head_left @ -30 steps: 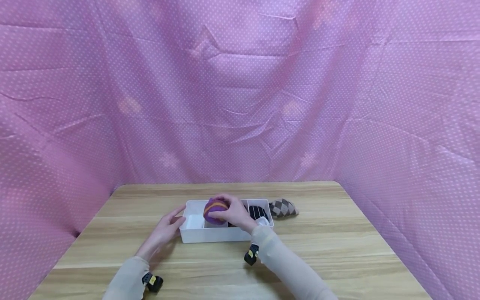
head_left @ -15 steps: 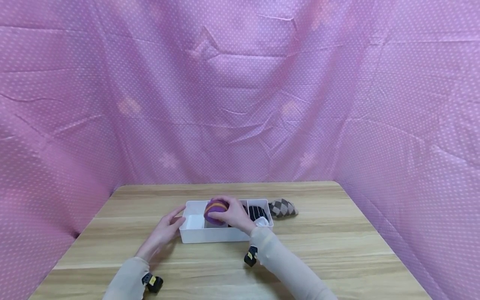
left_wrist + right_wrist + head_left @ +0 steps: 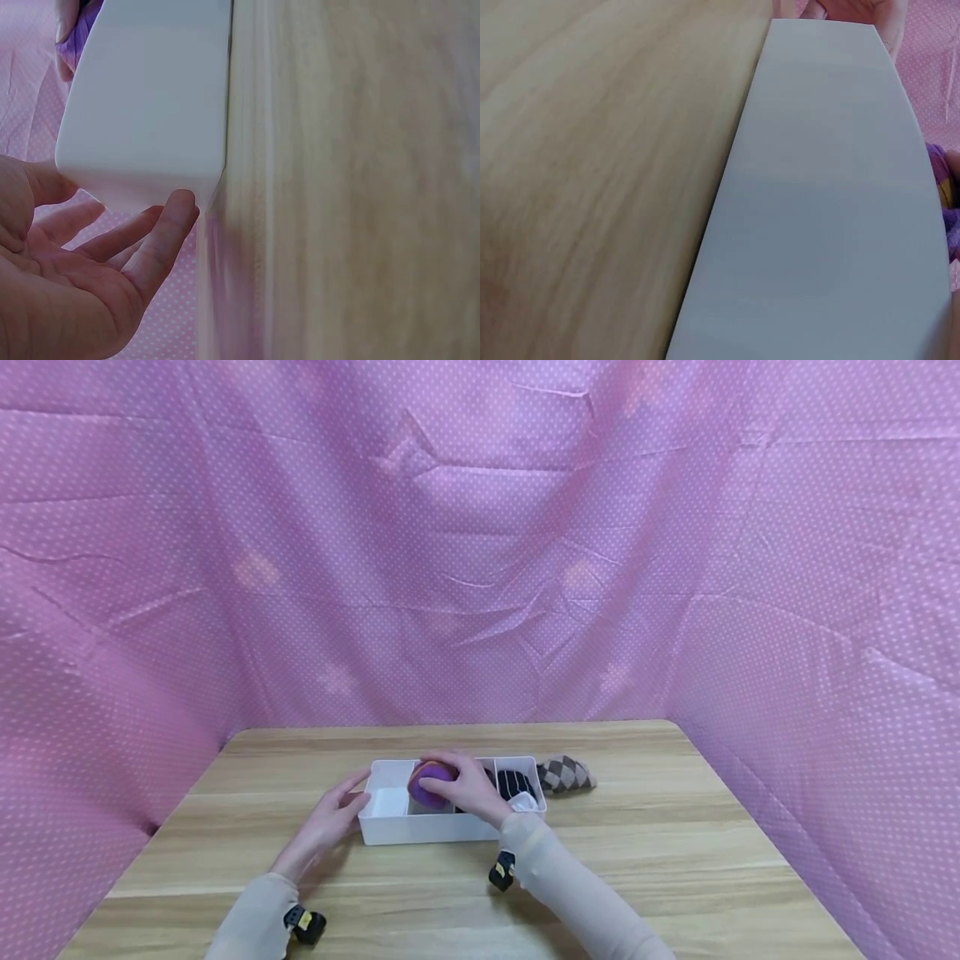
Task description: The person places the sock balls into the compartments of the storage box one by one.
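A white divided box (image 3: 420, 832) stands on the wooden table. In its second compartment from the left, my right hand (image 3: 471, 787) grips a rolled purple sock (image 3: 429, 787) with an orange stripe, which the left wrist view (image 3: 75, 45) shows only as a purple edge. Relaxed fingers of my left hand (image 3: 330, 820) rest against the box's left end. A black sock with white stripes (image 3: 514, 783) lies in the right compartment, beside something white (image 3: 523, 802). Dark cloth in the compartment between is mostly covered by my right hand.
A rolled argyle sock (image 3: 566, 775) in brown and beige lies on the table, just right of the box. The wooden tabletop (image 3: 420, 910) extends toward me. Pink dotted cloth (image 3: 480, 568) hangs behind and at both sides.
The purple sock has turned in my right hand, so its orange stripe now sits near its upper edge. My left hand and the box stay where they were.
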### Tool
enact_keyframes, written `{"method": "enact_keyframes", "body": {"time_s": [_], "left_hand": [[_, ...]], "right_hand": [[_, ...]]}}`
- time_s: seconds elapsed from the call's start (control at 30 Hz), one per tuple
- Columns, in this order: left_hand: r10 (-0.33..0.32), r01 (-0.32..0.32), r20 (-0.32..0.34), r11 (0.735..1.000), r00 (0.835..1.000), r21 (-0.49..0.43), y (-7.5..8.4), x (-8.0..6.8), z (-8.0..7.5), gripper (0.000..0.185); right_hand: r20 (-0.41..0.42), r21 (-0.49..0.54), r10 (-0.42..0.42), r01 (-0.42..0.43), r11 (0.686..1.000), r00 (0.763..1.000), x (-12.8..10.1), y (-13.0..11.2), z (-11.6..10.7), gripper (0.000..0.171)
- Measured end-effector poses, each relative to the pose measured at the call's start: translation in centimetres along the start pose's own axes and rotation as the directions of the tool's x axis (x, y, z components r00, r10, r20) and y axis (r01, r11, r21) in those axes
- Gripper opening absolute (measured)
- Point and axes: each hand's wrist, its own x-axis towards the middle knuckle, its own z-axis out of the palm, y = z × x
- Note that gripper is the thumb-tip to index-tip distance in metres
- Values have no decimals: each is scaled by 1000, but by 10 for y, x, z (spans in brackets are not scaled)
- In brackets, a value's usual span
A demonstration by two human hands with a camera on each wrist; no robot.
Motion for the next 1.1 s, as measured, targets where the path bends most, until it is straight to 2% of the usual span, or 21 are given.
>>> {"method": "enact_keyframes", "body": {"time_s": [0.23,0.4,0.6,0.7,0.87,0.9,1.1], "left_hand": [[-16,16,0,1000,1000,14,-1,4,-2,54],[-12,12,6,1000,1000,17,1,3,-2,55],[-8,8,10,1000,1000,15,2,2,-2,55],[-12,12,4,1000,1000,23,1,1,-1,55],[-28,28,-7,999,1000,33,-2,1,0,54],[-30,30,-9,999,1000,31,-2,0,1,54],[-21,22,-17,999,1000,43,-1,-2,1,54]], "right_hand": [[-41,72,13,-10,997,999,3,2,1,30],[-40,105,21,-16,994,999,5,2,0,31],[-28,96,39,-36,995,999,5,2,0,35],[-17,50,26,-25,998,1000,4,1,1,35],[43,-131,-57,62,989,997,1,0,4,40],[53,-135,-58,65,989,997,1,0,4,42],[83,17,-24,22,1000,996,-2,2,3,51]]}}
